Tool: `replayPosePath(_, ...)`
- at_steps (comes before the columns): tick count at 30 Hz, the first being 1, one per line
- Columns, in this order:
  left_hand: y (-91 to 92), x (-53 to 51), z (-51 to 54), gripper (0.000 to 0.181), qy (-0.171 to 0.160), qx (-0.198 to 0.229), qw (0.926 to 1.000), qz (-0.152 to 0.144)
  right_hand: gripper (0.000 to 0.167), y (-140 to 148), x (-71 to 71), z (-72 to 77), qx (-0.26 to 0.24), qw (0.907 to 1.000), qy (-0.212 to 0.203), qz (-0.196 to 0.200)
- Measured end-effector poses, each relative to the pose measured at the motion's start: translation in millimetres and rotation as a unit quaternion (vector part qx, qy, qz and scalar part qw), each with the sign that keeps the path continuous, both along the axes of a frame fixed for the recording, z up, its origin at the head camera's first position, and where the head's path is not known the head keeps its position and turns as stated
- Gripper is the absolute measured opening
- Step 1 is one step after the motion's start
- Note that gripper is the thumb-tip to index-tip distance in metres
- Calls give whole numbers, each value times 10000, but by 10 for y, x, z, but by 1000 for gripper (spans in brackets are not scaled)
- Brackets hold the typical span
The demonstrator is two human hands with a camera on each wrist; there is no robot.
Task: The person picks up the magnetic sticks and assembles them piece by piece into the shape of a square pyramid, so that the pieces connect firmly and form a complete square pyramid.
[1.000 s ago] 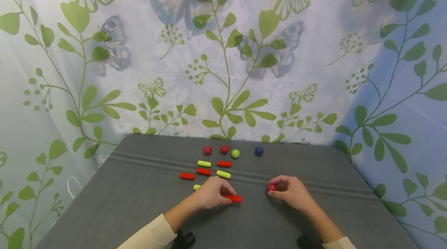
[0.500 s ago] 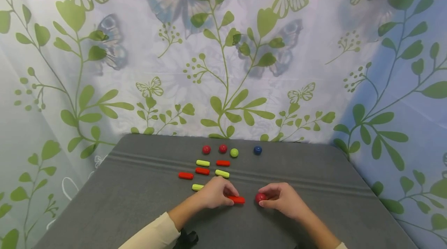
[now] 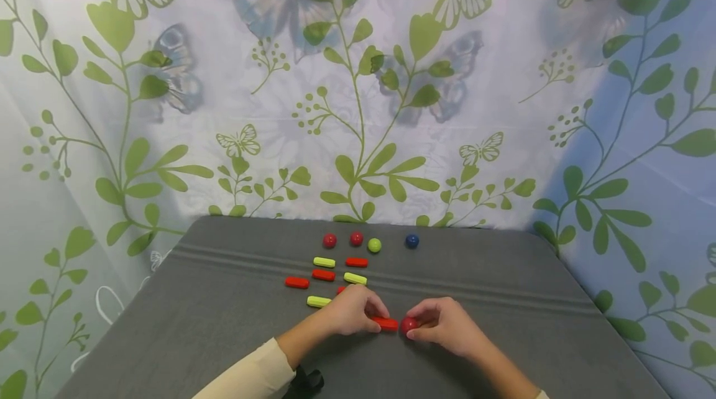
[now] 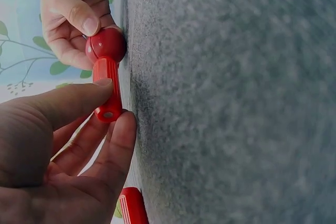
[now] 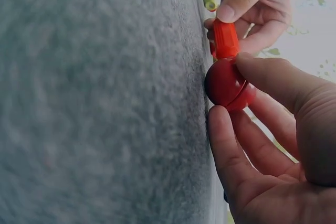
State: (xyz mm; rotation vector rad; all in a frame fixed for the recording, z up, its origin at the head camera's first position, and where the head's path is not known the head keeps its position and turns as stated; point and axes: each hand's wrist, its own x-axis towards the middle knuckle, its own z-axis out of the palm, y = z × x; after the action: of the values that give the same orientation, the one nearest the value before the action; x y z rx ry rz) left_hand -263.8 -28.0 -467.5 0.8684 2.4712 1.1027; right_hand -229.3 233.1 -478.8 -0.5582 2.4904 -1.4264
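My left hand (image 3: 355,311) pinches a red ribbed stick (image 3: 386,324) between thumb and fingers, low over the grey table (image 3: 235,337). A hole shows in the stick's near end in the left wrist view. Facing it, my right hand (image 3: 452,329) pinches a glossy red ball (image 3: 409,325) with a seam round it. Stick (image 4: 107,74) and ball (image 4: 107,44) are lined up end to end; they look in contact in the wrist views, though whether they are joined I cannot tell. The right wrist view shows the ball (image 5: 227,85) held by thumb and fingertips.
Beyond the left hand lie loose sticks, among them a yellow one (image 3: 319,302), a red one (image 3: 297,283) and another yellow one (image 3: 355,278). Farther back sit two red balls (image 3: 356,238), a green ball (image 3: 374,245) and a blue ball (image 3: 412,241). A patterned curtain (image 3: 358,107) hangs behind the table.
My right hand has brought the red ball leftward and nearer, up to the stick's end. The left hand has shifted slightly right with the red stick.
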Motion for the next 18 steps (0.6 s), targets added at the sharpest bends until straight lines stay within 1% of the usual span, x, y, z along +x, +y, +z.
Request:
replayPosePath(7,18,8,13,17,-67,-30,10000,-30,29,-14,9,0,-122,9998,-116,42)
replayPosePath(10,16,-7,24,17,-134,-10,9999,-28,30,-10,6,-6,-141,9998,-119,93)
replayPosePath(13,13,-59,46,18,-101,83,9999,42,31,6,-10,-8,-102,9998,-104,140)
replayPosePath(14,12,-87,56,19,-46,132,9999,99,31,14,-17,-11,-99,9998,-98,139)
replayPosePath(18,0,-242,105,22,327,340,9977,479,30,60,-62,-22,-188,9997,-135,119)
